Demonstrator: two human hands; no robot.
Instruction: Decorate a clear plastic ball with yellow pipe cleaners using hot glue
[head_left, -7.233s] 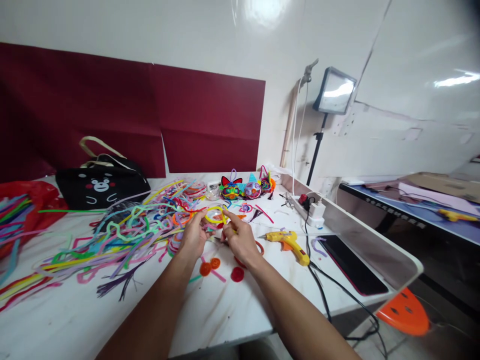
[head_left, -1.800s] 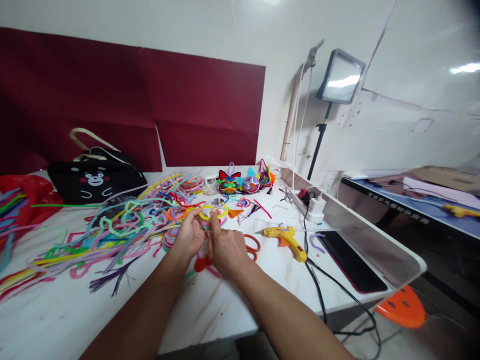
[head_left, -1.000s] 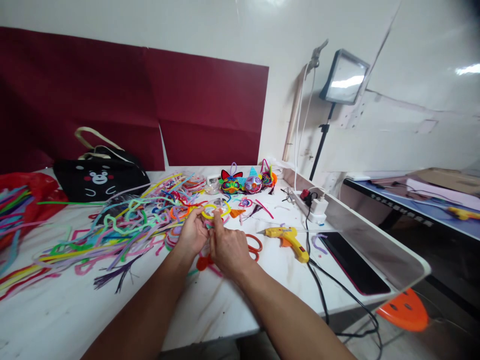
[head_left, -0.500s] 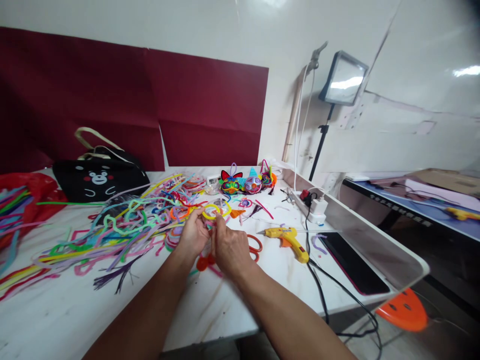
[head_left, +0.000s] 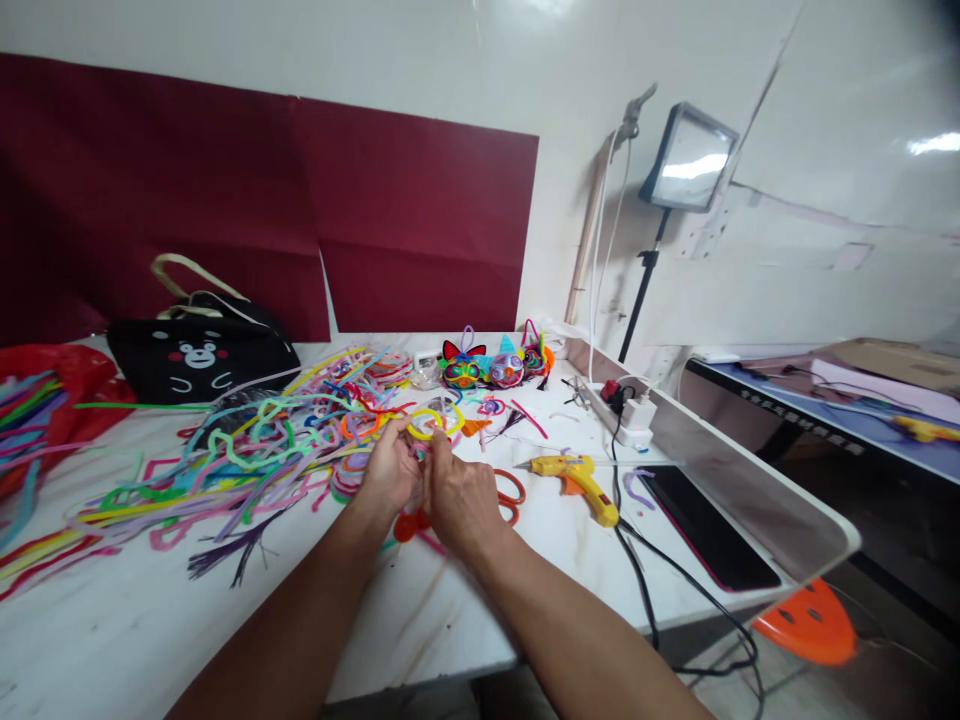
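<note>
Both hands meet over the front middle of the table. My left hand (head_left: 393, 465) pinches a yellow pipe cleaner (head_left: 422, 434) bent into two round loops. My right hand (head_left: 463, 492) is closed on the same pipe cleaner, its fingertips close to the left ones near the middle of the loops. Its lower fingers are partly hidden. Under the hands lie an orange-red round piece (head_left: 405, 527) and part of a pink strip. Orange-handled scissors (head_left: 511, 490) rest just right of my right hand.
A heap of coloured pipe cleaners (head_left: 255, 430) spreads across the left. A yellow glue gun (head_left: 576, 478), its cord trailing off the front edge, and a black phone (head_left: 709, 525) lie right. Decorated craft figures (head_left: 463, 368) stand behind, near a power strip (head_left: 634, 425) and black bag (head_left: 201, 350).
Almost nothing differs. The yellow loops have shifted very slightly to the right, and both hands keep their grip on them.
</note>
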